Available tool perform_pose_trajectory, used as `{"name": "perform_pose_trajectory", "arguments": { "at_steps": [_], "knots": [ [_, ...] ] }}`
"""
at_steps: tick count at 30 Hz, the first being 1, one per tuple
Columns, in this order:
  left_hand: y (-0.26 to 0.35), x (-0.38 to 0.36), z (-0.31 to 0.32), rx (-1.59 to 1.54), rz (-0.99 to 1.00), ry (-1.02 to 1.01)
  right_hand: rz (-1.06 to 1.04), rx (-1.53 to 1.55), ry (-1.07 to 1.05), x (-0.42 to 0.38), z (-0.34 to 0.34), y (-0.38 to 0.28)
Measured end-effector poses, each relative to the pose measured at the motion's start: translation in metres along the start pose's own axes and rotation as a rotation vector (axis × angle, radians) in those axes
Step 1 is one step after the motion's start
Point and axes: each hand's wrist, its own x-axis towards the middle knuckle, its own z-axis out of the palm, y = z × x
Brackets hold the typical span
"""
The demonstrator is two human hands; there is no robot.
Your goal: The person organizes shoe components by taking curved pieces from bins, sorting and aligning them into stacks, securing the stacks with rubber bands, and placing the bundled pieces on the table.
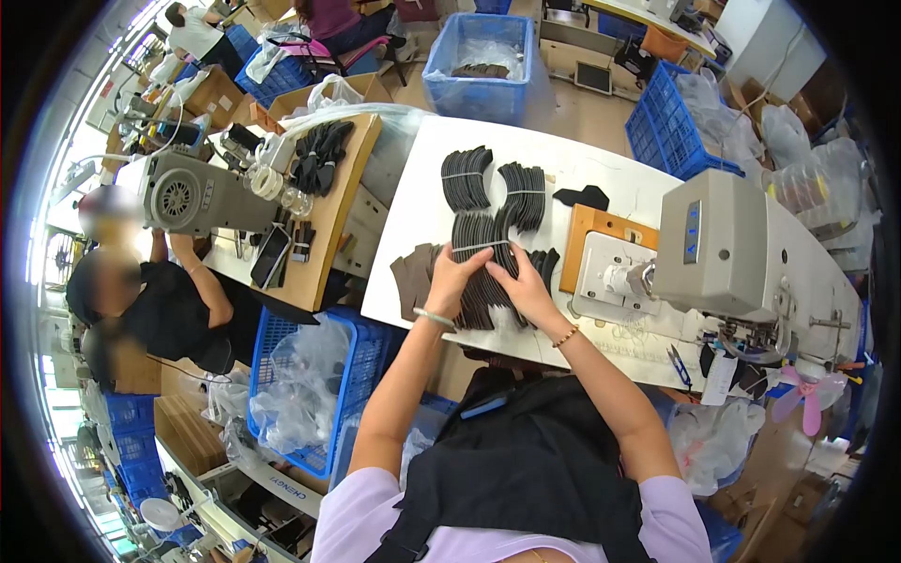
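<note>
My left hand [457, 281] grips the left side of a banded bundle of dark curved pieces [480, 238] on the white table [399, 235]. On the right side of the same bundle, my right hand [526, 286] has its thumb and fingers pressed in. Two more banded bundles lie just beyond, one at the left [465, 178] and one at the right [523, 195]. Brown flat pieces [413, 277] are beside my left hand. Some dark pieces [543, 263] lie right of my right hand. A single black piece [582, 197] rests farther right.
A sewing machine [713, 244] stands at the right, with its wood-edged plate [612, 235] near the bundles. Blue snips [679, 366] lie at the front right. A blue crate [310, 394] is below left. Another person [169, 310] sits at the left machine.
</note>
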Motion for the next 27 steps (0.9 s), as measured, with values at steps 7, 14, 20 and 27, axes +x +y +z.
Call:
{"name": "perform_pose_trajectory", "arguments": {
  "at_steps": [7, 14, 20, 27],
  "knots": [
    [0.05, 0.134, -0.016, 0.138, 0.176, 0.002, -0.01, 0.051, 0.107, 0.126, 0.02, -0.013],
    [-0.006, 0.203, -0.055, 0.614, 0.174, 0.227, -0.094, -0.508, 0.317, 0.165, 0.038, 0.061],
    [-0.002, 0.205, -0.046, 0.59, 0.355, 0.204, -0.064, -0.55, 0.179, 0.17, 0.049, 0.045],
    [0.017, 0.205, -0.019, 0.672, 0.474, 0.327, -0.257, -0.418, 0.352, 0.188, 0.052, 0.039]
  ]
}}
